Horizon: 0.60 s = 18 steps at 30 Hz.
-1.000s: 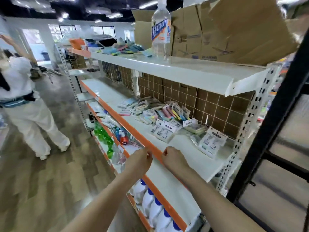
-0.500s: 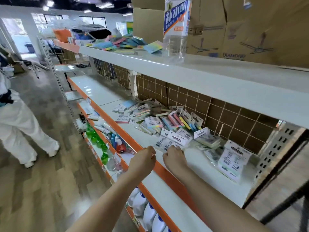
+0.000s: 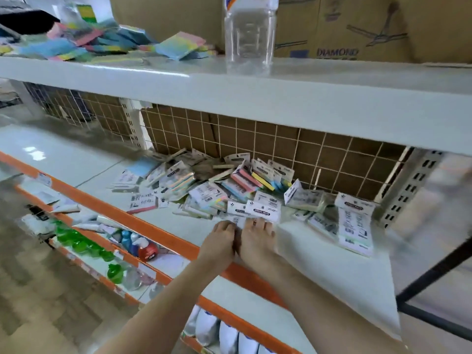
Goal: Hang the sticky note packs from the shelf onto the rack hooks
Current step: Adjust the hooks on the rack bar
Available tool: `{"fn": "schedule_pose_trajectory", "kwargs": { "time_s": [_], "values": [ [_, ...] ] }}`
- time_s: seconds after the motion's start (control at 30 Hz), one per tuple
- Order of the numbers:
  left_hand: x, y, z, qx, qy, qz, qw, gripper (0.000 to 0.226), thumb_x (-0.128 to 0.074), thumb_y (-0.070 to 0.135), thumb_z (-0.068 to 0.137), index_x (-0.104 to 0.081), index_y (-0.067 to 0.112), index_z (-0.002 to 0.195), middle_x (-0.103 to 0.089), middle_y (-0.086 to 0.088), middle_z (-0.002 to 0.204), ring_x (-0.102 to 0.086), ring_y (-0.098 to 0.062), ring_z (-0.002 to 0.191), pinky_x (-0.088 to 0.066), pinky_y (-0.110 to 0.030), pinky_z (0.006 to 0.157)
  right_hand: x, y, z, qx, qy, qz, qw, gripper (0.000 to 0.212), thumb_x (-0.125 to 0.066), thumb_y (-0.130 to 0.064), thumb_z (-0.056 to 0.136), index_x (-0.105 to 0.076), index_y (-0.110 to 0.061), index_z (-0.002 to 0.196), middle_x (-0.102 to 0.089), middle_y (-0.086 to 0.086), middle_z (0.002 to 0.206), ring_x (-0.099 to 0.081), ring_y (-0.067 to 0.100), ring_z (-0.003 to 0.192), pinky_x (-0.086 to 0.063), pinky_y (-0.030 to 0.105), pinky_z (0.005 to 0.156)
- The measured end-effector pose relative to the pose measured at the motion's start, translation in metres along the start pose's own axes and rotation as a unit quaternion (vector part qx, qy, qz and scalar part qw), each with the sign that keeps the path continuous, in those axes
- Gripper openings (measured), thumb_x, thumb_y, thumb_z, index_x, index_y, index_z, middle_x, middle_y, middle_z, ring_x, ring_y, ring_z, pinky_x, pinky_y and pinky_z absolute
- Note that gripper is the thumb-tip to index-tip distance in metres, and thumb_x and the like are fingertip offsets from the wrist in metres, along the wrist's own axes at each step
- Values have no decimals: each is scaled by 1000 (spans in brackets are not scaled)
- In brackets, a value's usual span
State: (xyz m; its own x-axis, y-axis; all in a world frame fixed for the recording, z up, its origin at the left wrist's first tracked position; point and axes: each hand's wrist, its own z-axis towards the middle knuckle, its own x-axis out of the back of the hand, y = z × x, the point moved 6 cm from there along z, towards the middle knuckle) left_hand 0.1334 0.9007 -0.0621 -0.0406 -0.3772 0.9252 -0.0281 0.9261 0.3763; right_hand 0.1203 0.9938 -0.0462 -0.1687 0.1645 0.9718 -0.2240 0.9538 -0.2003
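Both hands make up the grip at the near edge of the pile: the left hand (image 3: 221, 235) and right hand (image 3: 256, 235) lie side by side, knuckles up, fingertips curled down onto the nearest sticky note pack (image 3: 260, 212), a white-carded one with a black label. They seem to pinch its near edge, though the fingers hide the contact, so whether it is truly gripped or only touched I cannot tell for sure. That pack lies at the front of a loose heap of sticky note packs (image 3: 229, 185) spread over the middle shelf (image 3: 332, 264), just beyond its orange front strip and against the wire grid backing (image 3: 255, 139) behind. No hooks are plainly visible on that grid. These packs look light and flat, with a stiff card header above a soft pad in slippery film; I'd judge they slide over each other easily and the card bends if squeezed. Best held by the header card, near where a hang hole should be. More coloured pads (image 3: 178, 44) and a clear bottle (image 3: 250, 37) sit on the top shelf (image 3: 332, 98).
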Motion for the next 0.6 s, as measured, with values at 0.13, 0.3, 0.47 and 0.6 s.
{"fn": "schedule_pose_trajectory", "kwargs": {
  "time_s": [0.13, 0.3, 0.47, 0.6],
  "values": [
    [0, -3, 10, -112, 16, -5, 994, 50, -48, 6, 84, -47, 10, 134, -41, -5, 143, -38, -19, 133, -31, -25, 105, -1, 0, 7, -44, 27, -25, 998, 50, -48, -23, 93, -31, -6, 136, -36, 20, 137, -36, 38, 124, -37, 42, 98],
    [2, -17, 13, -165, 43, -30, 985, 50, -54, 11, 84, -51, 19, 134, -41, 7, 145, -36, -11, 135, -33, -23, 103, -13, -1, 4, -57, 76, -34, 995, 49, -44, -25, 92, -31, -8, 136, -34, 17, 140, -37, 36, 125, -36, 41, 100],
    [2, -20, 13, -173, 64, -48, 982, 50, -53, 4, 81, -55, 18, 129, -46, 5, 138, -41, -16, 129, -38, -30, 100, -22, 1, -5, -81, 137, -10, 987, 50, -43, -31, 91, -35, -11, 137, -38, 10, 141, -37, 32, 127, -33, 37, 105],
    [-1, -23, 12, -172, 78, -48, 981, 43, -50, 11, 88, -53, 21, 130, -45, 7, 138, -40, -14, 127, -40, -31, 95, -19, 8, -7, -121, 169, 15, 978, 50, -42, -39, 92, -40, -12, 134, -41, 7, 137, -37, 28, 126, -34, 35, 104]
  ]
}}
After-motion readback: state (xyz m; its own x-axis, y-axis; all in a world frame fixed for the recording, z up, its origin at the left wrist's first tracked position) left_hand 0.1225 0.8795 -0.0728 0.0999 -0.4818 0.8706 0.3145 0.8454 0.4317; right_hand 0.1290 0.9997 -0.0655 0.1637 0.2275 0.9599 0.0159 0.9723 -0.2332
